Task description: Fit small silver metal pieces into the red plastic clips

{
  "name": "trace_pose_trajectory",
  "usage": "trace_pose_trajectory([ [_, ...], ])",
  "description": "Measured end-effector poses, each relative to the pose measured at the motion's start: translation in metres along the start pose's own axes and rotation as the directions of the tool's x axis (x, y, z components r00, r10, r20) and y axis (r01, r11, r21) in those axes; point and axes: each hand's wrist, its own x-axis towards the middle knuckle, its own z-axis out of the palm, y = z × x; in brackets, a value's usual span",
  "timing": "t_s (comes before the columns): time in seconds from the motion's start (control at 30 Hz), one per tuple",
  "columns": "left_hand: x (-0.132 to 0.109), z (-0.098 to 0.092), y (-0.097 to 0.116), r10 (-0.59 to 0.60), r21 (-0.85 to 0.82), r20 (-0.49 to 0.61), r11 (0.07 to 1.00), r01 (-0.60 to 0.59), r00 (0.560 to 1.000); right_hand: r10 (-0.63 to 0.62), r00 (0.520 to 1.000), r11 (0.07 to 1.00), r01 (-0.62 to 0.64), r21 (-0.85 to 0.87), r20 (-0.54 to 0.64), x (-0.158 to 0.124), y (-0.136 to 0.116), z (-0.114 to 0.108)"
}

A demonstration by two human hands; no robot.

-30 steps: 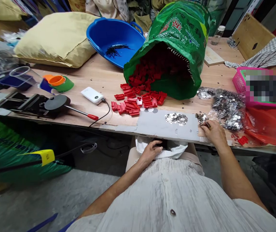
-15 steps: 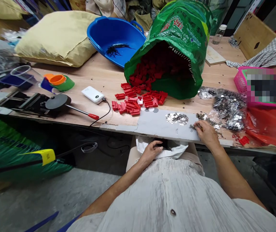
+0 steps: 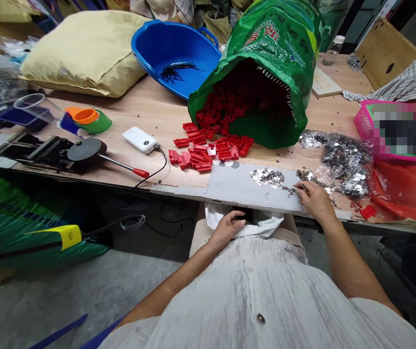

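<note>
Over the right part of a grey sheet [image 3: 237,186], my right hand [image 3: 317,199] has its thumb and fingers pinched together. A small brownish thing shows at the fingertips, too small to name. Just left of them lie a few small metal pieces [image 3: 288,190]. A pile of thin shiny metal pieces [image 3: 267,178] sits further left on the sheet, and darker small metal parts [image 3: 312,178] are heaped behind the hand. Below the table edge, my left hand [image 3: 229,226] rests on a white bag [image 3: 266,228] in my lap, thumb and fingers apart, holding nothing visible.
A green sack [image 3: 266,53] lies open, spilling red plastic parts [image 3: 200,157]. Around it are a blue basin [image 3: 157,46], a white power bank [image 3: 140,139], a lever tool [image 3: 88,150], a clear bag of metal parts [image 3: 349,162] and a pink basket [image 3: 364,121].
My right hand has shifted slightly right, and small metal pieces now lie on the sheet left of its fingertips. My left hand stays where it was.
</note>
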Motion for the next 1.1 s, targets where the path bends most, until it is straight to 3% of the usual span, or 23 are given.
trace_pose_trajectory([
  [0.23, 0.000, 0.000, 0.001, 0.005, -0.008, 0.000, 1.000, -0.005, 1.000, 0.002, 1.000, 0.997, 0.001, -0.077, 0.031, 0.000, 0.002, 0.003],
  [0.4, -0.001, 0.001, 0.002, -0.001, -0.002, 0.005, 1.000, 0.001, 1.000, 0.029, 1.000, 0.999, -0.029, -0.021, -0.001, -0.002, 0.003, -0.003],
  [0.6, -0.002, 0.001, 0.002, 0.010, 0.028, 0.000, 1.000, -0.010, 1.000, 0.028, 0.996, 0.999, -0.024, -0.048, 0.081, -0.006, 0.002, -0.006],
  [0.8, 0.000, 0.000, 0.000, 0.013, 0.029, 0.001, 0.999, -0.013, 1.000, 0.028, 0.999, 0.999, -0.029, 0.031, 0.028, -0.006, 0.006, -0.004],
  [1.1, 0.000, 0.000, -0.002, 0.002, 0.051, 0.013, 0.999, -0.003, 1.000, -0.066, 0.997, 0.988, 0.072, -0.138, 0.049, 0.010, -0.017, 0.007],
])
